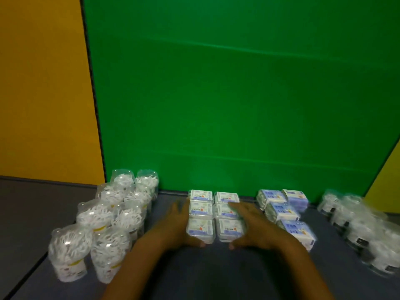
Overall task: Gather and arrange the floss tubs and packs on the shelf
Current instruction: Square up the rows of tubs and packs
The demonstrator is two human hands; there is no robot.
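Six floss tubs (pixel 214 215) sit in two columns of three mid-shelf (pixel 194 273); spread left hand (pixel 179 226) and right hand (pixel 253 228) press their sides. Eight bagged packs (pixel 108 219) stand left, four blue packs (pixel 283 211) right.

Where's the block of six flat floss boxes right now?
In the head view, the block of six boxes sits mid-shelf by the green backdrop, between the left hand and right hand, with tall tubs left and blue packs right.
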